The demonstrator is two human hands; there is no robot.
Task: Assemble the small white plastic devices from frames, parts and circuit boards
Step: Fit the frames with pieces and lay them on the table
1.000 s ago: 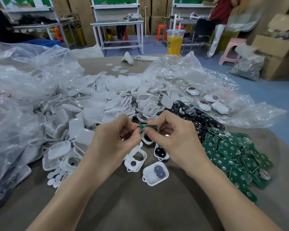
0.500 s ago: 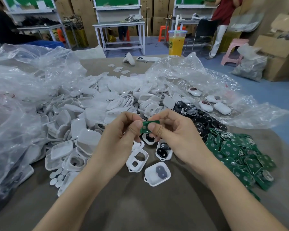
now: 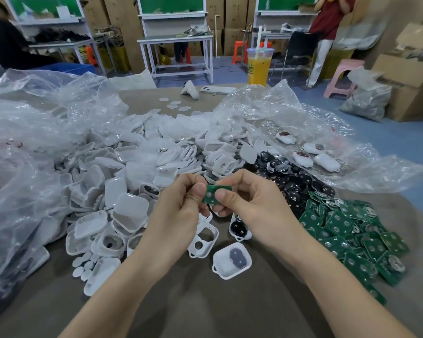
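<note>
Small rectangular circuit board (image 3: 211, 195): green, dotted with pale silver circles. Heap of moulded plastic shells (image 3: 122, 181): white. Pile of glossy round discs (image 3: 288, 179): black. Flat table surface (image 3: 205, 301): grey-brown. Plastic cup's drink (image 3: 258, 69): orange.

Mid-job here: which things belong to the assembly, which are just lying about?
For the job: green circuit board held by left hand and right hand; holed white frame; white shell pile; spare board pile; black discs.
Lying about: juice cup; phone; pink stool.
</note>
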